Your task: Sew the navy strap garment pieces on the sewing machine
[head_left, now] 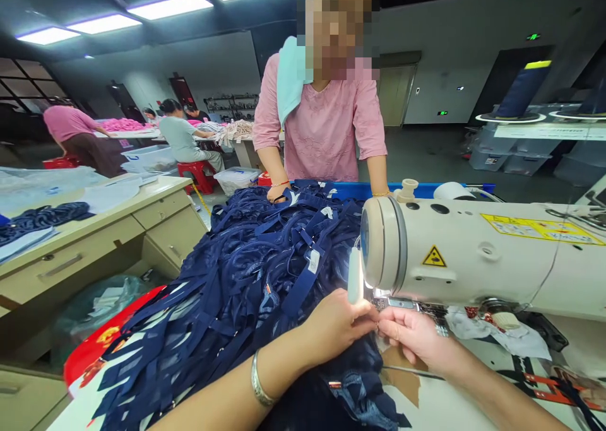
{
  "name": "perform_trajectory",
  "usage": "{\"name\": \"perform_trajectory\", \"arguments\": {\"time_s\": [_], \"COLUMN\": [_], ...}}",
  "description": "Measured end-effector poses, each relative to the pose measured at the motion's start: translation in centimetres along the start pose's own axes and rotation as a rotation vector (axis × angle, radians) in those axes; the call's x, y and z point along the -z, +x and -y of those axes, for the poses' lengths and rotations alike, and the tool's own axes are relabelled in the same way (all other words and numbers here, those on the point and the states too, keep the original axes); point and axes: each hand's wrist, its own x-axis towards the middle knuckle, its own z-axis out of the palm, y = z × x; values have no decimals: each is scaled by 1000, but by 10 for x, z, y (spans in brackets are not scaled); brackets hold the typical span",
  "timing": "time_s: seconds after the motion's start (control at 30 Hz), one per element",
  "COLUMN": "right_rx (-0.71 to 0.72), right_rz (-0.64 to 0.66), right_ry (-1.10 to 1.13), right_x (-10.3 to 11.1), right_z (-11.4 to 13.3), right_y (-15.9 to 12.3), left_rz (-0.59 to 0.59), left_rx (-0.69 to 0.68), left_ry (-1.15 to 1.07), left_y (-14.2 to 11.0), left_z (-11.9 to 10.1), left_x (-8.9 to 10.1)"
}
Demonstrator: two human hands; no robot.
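Observation:
My left hand [337, 325], with a silver bangle on the wrist, is closed in a pinch just under the sewing machine's [468, 248] head. Fingertip to fingertip with it, my right hand [411, 334] also pinches; whatever lies between the fingers is too small to make out. A lit white lamp [355, 276] hangs right above the left fingers. Navy garments [246, 267] with straps and white labels are heaped beneath and left of my left hand. One navy piece with a patterned blue part [360, 390] hangs below my hands at the table's front.
Across the heap stands a person in a pink top [326, 128], hands on the pile's far side. A drawer desk [95, 242] is at left, a red stool [108, 336] under the pile's edge. Navy thread cone [525, 90] stands at right. Other people work behind.

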Motion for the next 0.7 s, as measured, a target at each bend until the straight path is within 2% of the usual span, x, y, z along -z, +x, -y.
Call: {"name": "perform_trajectory", "arguments": {"time_s": [0.2, 0.43, 0.5, 0.57, 0.63, 0.7], "right_rx": [-8, -21, 8, 83, 150, 174], "right_rz": [11, 43, -31, -175, -309, -368], "right_ry": [110, 82, 9, -137, -281, -372], "right_x": [0, -4, -7, -6, 0, 10], "right_z": [7, 1, 1, 1, 1, -2], "right_y": [-1, 5, 9, 14, 22, 29], "left_rz": [-56, -49, -35, -16, 7, 34], "left_rx": [42, 90, 84, 25, -24, -23], "left_ry": [-108, -67, -6, 101, 232, 340], "left_y": [0, 0, 0, 0, 0, -1], "left_z": [1, -1, -1, -1, 1, 4], "left_x": [-2, -5, -5, -4, -1, 1]}}
